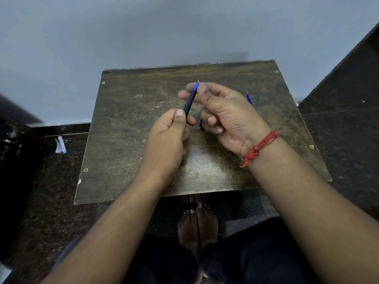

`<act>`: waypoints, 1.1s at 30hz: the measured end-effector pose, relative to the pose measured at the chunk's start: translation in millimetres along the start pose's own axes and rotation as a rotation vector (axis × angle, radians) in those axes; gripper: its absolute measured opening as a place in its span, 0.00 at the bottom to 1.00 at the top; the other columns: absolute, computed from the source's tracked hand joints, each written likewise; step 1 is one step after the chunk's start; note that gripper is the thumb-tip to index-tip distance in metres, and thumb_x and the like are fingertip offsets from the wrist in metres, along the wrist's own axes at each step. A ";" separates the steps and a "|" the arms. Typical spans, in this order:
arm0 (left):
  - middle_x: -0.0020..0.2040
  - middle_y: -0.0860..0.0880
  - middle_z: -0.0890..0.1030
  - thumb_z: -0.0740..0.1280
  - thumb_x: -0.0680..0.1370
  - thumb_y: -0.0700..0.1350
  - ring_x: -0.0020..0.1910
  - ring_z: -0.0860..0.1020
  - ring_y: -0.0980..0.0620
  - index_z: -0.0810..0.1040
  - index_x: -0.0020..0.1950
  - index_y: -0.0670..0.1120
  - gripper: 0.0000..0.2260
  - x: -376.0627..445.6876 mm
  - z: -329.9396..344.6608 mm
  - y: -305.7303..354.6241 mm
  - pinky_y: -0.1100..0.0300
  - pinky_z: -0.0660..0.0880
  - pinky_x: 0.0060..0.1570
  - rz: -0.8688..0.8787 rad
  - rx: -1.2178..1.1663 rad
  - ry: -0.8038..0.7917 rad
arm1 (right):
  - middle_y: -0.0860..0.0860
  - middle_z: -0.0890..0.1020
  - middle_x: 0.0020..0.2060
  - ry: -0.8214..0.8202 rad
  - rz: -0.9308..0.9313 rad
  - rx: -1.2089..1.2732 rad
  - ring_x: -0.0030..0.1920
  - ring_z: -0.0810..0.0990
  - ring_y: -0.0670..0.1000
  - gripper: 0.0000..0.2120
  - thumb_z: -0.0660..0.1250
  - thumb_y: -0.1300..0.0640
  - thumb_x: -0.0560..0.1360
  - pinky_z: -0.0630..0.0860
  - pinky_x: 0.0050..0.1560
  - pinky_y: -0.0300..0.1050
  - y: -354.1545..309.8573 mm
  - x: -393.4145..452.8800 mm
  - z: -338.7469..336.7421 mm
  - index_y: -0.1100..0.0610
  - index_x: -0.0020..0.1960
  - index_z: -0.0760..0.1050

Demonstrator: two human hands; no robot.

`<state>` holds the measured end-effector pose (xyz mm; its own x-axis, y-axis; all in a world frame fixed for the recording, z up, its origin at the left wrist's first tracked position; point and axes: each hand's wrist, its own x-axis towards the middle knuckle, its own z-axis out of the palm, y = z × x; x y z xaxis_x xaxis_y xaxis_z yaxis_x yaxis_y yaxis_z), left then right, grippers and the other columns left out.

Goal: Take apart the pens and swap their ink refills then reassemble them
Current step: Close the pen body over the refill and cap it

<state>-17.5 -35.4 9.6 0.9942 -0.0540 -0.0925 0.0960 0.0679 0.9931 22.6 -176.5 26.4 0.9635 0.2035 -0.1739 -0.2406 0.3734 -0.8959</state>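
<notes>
A dark blue pen is held tilted above the small worn table, its fine tip pointing up and away. My left hand grips its lower end between thumb and fingers. My right hand pinches the pen's upper blue tip section with thumb and forefinger. A blue piece shows under my right hand's curled fingers; what it is cannot be told. A second blue pen lies on the table behind my right hand, mostly hidden.
The table stands against a pale wall. A white scrap lies on the dark floor at the left. My bare feet rest below the table's near edge. A red thread band circles my right wrist.
</notes>
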 end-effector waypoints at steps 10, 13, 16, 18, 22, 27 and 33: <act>0.26 0.57 0.66 0.58 0.81 0.56 0.24 0.61 0.58 0.78 0.41 0.55 0.14 0.5 0.8 -3.3 0.59 0.59 0.30 0.054 0.135 -0.015 | 0.54 0.85 0.42 0.021 -0.029 -0.020 0.21 0.64 0.42 0.03 0.65 0.64 0.80 0.56 0.20 0.34 -2.9 0.7 -0.7 0.58 0.48 0.76; 0.26 0.57 0.65 0.58 0.80 0.57 0.25 0.61 0.57 0.78 0.41 0.56 0.13 2.0 0.1 -4.5 0.57 0.59 0.31 0.070 0.166 -0.004 | 0.54 0.84 0.40 0.075 -0.039 -0.035 0.21 0.65 0.42 0.03 0.66 0.64 0.79 0.56 0.21 0.34 -4.3 -0.8 3.8 0.59 0.48 0.73; 0.26 0.57 0.66 0.59 0.79 0.59 0.26 0.61 0.54 0.78 0.41 0.57 0.12 2.9 0.0 -5.4 0.55 0.59 0.31 0.076 0.199 0.013 | 0.55 0.83 0.39 0.131 -0.040 -0.038 0.21 0.64 0.43 0.05 0.66 0.64 0.79 0.55 0.21 0.34 -4.8 -2.0 8.5 0.58 0.45 0.72; 0.26 0.58 0.67 0.59 0.79 0.58 0.26 0.62 0.55 0.78 0.41 0.57 0.12 2.7 0.8 -5.5 0.55 0.60 0.32 0.089 0.228 0.034 | 0.56 0.83 0.39 0.163 -0.033 -0.031 0.21 0.64 0.43 0.08 0.66 0.65 0.79 0.55 0.21 0.34 -4.3 -2.6 11.8 0.57 0.43 0.71; 0.27 0.58 0.69 0.59 0.80 0.55 0.27 0.64 0.54 0.76 0.43 0.55 0.10 0.5 2.8 -3.9 0.51 0.64 0.32 0.119 0.310 0.082 | 0.56 0.82 0.38 0.213 -0.025 -0.020 0.20 0.63 0.43 0.11 0.65 0.65 0.80 0.55 0.20 0.33 -3.4 -2.2 17.4 0.56 0.40 0.70; 0.27 0.58 0.71 0.58 0.80 0.56 0.28 0.68 0.52 0.77 0.45 0.53 0.12 -2.2 3.3 1.1 0.43 0.73 0.33 0.114 0.387 0.147 | 0.56 0.84 0.43 0.222 -0.078 -0.159 0.21 0.67 0.41 0.05 0.68 0.60 0.79 0.61 0.20 0.35 -2.1 -3.5 18.1 0.56 0.45 0.75; 0.27 0.58 0.69 0.58 0.79 0.57 0.30 0.68 0.51 0.79 0.42 0.55 0.13 3.0 -5.3 -1.4 0.39 0.74 0.34 -0.004 0.303 0.197 | 0.44 0.80 0.44 0.432 -0.275 -1.144 0.46 0.78 0.44 0.03 0.69 0.52 0.77 0.73 0.46 0.41 -13.7 -3.4 -8.4 0.50 0.51 0.78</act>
<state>-14.4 -30.5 7.6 0.9868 0.1415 -0.0791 0.1107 -0.2323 0.9663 23.6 -190.0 35.8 0.9773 -0.1498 0.1496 0.0060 -0.6866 -0.7270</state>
